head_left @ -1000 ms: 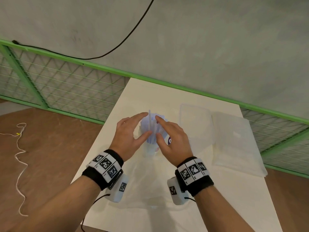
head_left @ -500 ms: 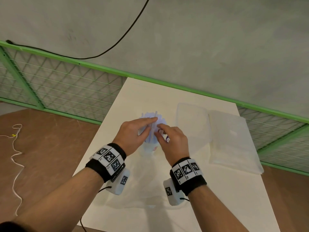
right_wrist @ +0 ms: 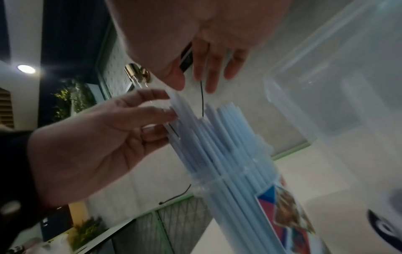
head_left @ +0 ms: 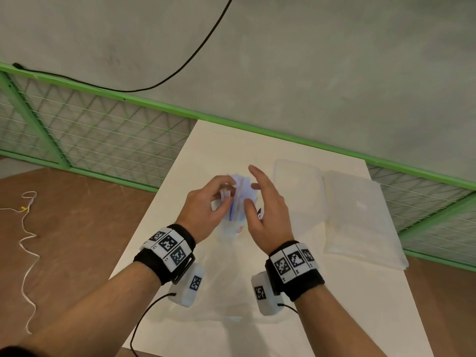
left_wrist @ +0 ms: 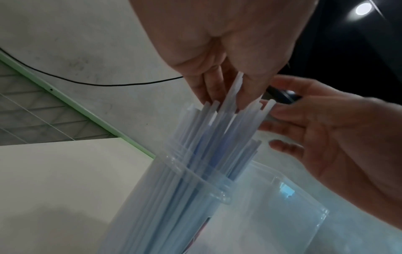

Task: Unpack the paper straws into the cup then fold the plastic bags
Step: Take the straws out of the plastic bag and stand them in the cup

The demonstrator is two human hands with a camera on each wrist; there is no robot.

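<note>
Straws point(head_left: 240, 199): pale blue bundle, upright in clear cup point(head_left: 230, 231), mid-counter point(head_left: 334, 305), tops fanned above the rim. Left hand point(head_left: 206, 215): fingers curled, pinching a few straw tops at the bundle's left side. Right hand point(head_left: 266, 210): grip apart, fingers straight, holding nothing, just beside the bundle's right side. Plastic bags: one clear bag point(head_left: 226, 287) flat at the near edge under both wrists. Clear box point(head_left: 298, 189) and stacked sheets point(head_left: 360, 220) toward the right edge.
</note>
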